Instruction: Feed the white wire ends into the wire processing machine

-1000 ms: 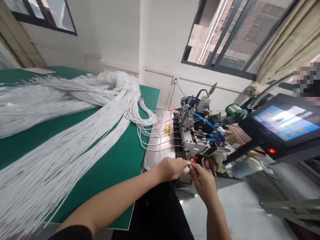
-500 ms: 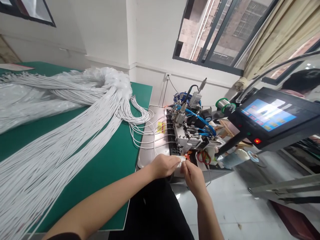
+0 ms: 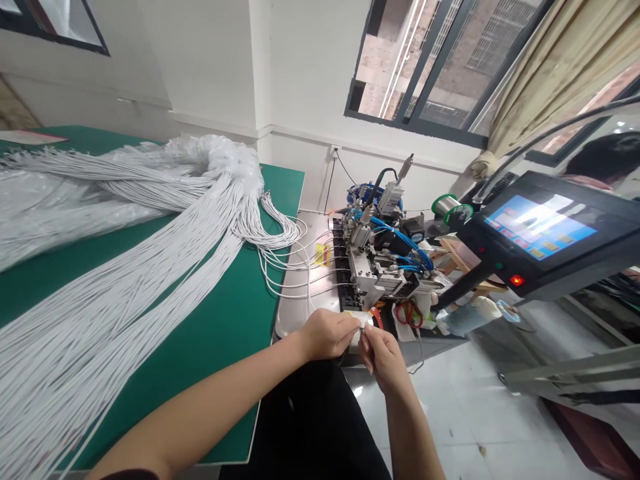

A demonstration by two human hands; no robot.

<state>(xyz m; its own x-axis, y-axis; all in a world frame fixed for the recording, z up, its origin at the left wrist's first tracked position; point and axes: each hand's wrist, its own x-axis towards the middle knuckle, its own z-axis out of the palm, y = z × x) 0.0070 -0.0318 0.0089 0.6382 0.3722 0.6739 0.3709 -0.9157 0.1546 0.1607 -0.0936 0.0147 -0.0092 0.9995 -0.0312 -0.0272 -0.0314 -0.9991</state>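
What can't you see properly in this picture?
Head view: the tiny piece at the fingertips is too small; the left hand and right hand partly cover it.
Head view: glare washes out the words on the display.
Head view: the left and bottom edges cut off many white cables.
Head view: the control panel hides most of another person.

White walls (image 3: 210,60), dark-framed window (image 3: 435,60) upper right, beige curtain (image 3: 545,73) hangs beside it, green counter (image 3: 215,340) left, pale glossy floor (image 3: 460,413).

Small part (image 3: 362,329): dark, pinched where both grips meet; details unclear.
Cable (image 3: 309,287): white, curved, seen just above the left hand (image 3: 326,335).
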